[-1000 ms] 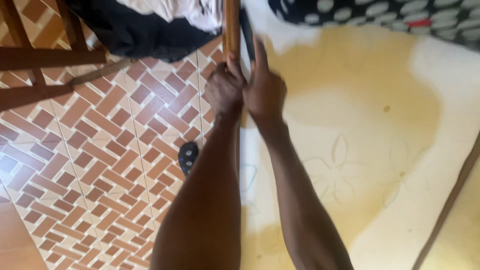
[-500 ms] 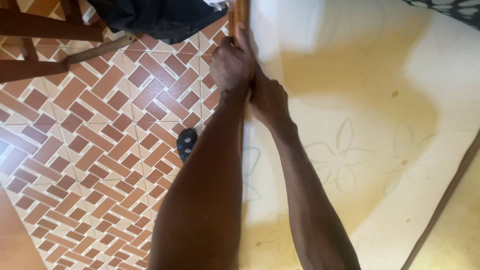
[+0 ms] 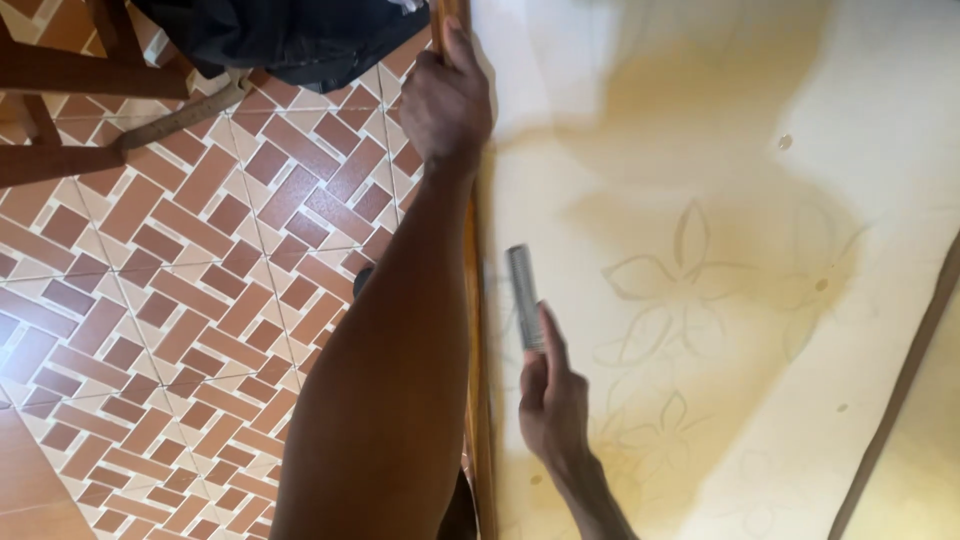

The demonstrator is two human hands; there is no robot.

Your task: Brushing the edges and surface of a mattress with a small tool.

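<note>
Left hand [image 3: 447, 100] grip closed on wooden edge [image 3: 471, 300], right hand [image 3: 552, 405] grip pinching grey ridged bar [image 3: 523, 310], over pale floral sheet [image 3: 720, 260]

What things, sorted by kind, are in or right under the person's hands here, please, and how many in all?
Grey ridged metal tool, in the right hand: 1
Wooden edge rail, gripped by the left hand: 1
Pale flower-patterned sheet: 1
Total: 3
</note>
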